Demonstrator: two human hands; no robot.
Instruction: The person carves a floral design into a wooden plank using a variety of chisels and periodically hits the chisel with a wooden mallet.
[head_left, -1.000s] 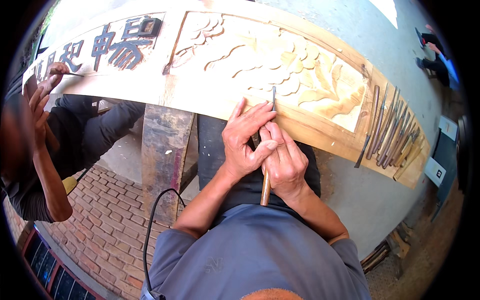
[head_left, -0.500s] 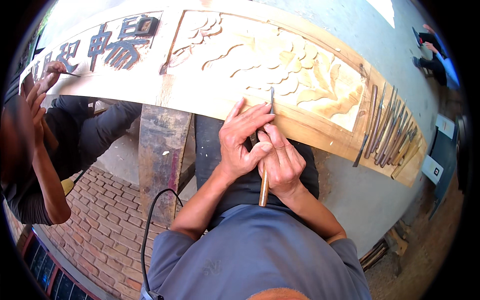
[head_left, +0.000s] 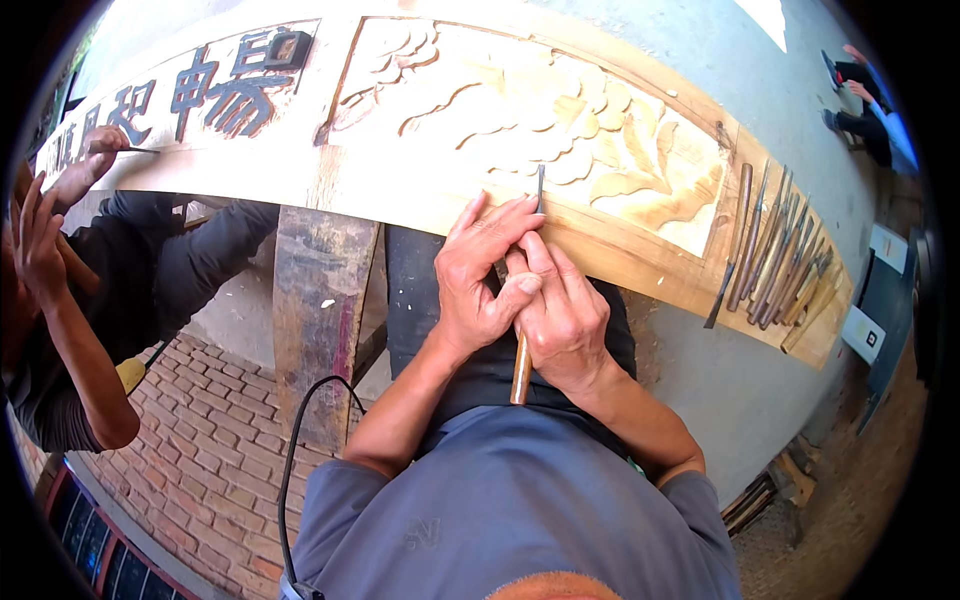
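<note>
Head view: both hands worked at the near edge of a carved wooden panel [head_left: 560, 130].
Left hand [head_left: 480, 280]: fingers closed around the chisel shaft, fingertips on the panel edge.
Right hand [head_left: 565, 315]: clamped on the chisel [head_left: 521, 365], wooden handle sticking out below the fist.
Chisel blade: dark tip rested on the panel's lower border.
Spare chisels [head_left: 775, 260]: laid in a row at the panel's right end.
Other person's hand [head_left: 85, 165]: at the lettered section on the left, holding a thin tool.

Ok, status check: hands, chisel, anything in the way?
Left hand and right hand both gripping chisel. Blade tip on carved wooden panel. Spare chisels off to right, nothing blocking.
</note>
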